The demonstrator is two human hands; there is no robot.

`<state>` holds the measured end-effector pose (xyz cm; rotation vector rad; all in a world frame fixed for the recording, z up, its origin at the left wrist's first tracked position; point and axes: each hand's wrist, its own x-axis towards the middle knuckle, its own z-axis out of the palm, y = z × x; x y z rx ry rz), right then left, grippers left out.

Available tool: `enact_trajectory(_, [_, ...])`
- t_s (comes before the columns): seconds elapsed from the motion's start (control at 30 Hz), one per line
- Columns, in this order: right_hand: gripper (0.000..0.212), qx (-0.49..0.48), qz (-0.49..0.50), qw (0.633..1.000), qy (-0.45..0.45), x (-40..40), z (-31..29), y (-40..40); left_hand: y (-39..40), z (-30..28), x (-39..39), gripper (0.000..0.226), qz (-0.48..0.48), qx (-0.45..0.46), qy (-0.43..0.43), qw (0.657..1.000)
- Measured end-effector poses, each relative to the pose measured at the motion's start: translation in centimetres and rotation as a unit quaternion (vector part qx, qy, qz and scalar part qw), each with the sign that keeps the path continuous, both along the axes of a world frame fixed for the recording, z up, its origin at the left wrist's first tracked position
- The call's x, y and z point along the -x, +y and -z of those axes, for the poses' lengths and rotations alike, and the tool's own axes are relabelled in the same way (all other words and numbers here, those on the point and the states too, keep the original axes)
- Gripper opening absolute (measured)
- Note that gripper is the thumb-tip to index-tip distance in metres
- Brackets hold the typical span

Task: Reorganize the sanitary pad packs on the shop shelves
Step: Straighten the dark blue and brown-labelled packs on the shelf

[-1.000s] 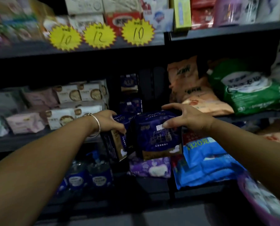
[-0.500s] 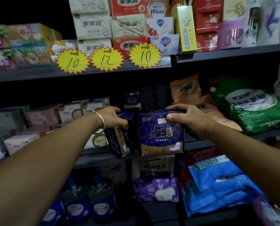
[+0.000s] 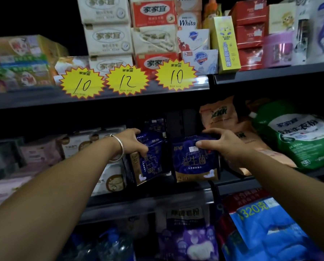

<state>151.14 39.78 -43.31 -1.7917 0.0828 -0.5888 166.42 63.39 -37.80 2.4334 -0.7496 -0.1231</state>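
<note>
Two dark blue sanitary pad packs with gold bottom bands are at the front of the middle shelf (image 3: pixel 150 199). My left hand (image 3: pixel 132 141), with a silver bangle on its wrist, grips the top of the left pack (image 3: pixel 150 164), which is turned at an angle. My right hand (image 3: pixel 218 143) grips the top right corner of the right pack (image 3: pixel 193 162), which faces me upright. Another dark blue pack (image 3: pixel 155 124) stands further back in the gap between them. Pale pink and white pad packs (image 3: pixel 40 153) fill the shelf to the left.
Orange bags (image 3: pixel 219 113) and a green detergent bag (image 3: pixel 298 136) lie right of my right hand. The top shelf holds soap boxes (image 3: pixel 108 36) behind yellow price tags (image 3: pixel 127 80). Below are a purple pack (image 3: pixel 191 242), a blue bag (image 3: pixel 266 228) and bottles (image 3: pixel 112 243).
Both hands have lifted the two blue packs from below the shelf edge up onto the middle shelf. The view has tilted upward, showing more of the top shelf.
</note>
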Motion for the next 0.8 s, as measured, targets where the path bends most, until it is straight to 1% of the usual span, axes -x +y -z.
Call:
enact_trajectory(0.07, [0.073, 0.007, 0.006, 1.000, 0.003, -1.1, 0.5, 0.5, 0.4, -0.1, -0.4, 0.093, -0.012, 0.018, -0.014, 1.000])
enact_trajectory(0.17, [0.075, 0.002, 0.022, 1.000, 0.013, -2.6, 1.0, 0.8, 0.8, -0.3, -0.8, 0.094, -0.032, 0.050, -0.041, 0.997])
enact_trajectory(0.2, [0.077, 0.001, 0.022, 1.000, 0.018, -2.9, 1.1, 1.0, 0.9, -0.4, -0.8, 0.099, -0.036, 0.059, -0.051, 0.996])
enact_trajectory(0.27, [0.077, 0.005, 0.016, 1.000, 0.023, -3.5, 1.1, 1.3, 0.9, -0.7, -1.0, 0.116, -0.059, 0.063, -0.096, 0.992])
enact_trajectory(0.3, [0.075, 0.006, 0.011, 1.000, 0.023, -3.8, 1.1, 1.5, 0.9, -0.9, -1.1, 0.118, -0.074, 0.057, -0.122, 0.988])
enact_trajectory(0.43, [0.076, -0.021, -0.020, 0.999, 0.042, -5.3, 2.1, 2.5, 0.1, -1.5, -1.8, 0.101, -0.105, 0.077, -0.181, 0.975])
enact_trajectory(0.53, [0.089, -0.032, -0.043, 0.997, 0.062, -6.7, 3.2, 2.8, -0.6, -1.5, -2.3, 0.101, -0.100, 0.097, -0.187, 0.973])
enact_trajectory(0.6, [0.098, -0.030, -0.056, 0.996, 0.070, -7.4, 3.8, 2.9, -1.1, -1.4, -2.5, 0.106, -0.095, 0.108, -0.189, 0.971])
enact_trajectory(0.63, [0.097, -0.032, -0.061, 0.995, 0.072, -7.9, 4.1, 2.9, -1.3, -1.5, -2.5, 0.110, -0.094, 0.109, -0.187, 0.972])
enact_trajectory(0.73, [0.081, -0.057, -0.081, 0.993, 0.067, -9.2, 5.3, 2.9, -1.6, -1.4, -2.8, 0.114, -0.092, 0.107, -0.180, 0.973])
enact_trajectory(0.8, [0.076, -0.065, -0.080, 0.993, 0.061, -10.1, 6.3, 3.2, -1.7, -1.3, -3.2, 0.114, -0.090, 0.114, -0.174, 0.974])
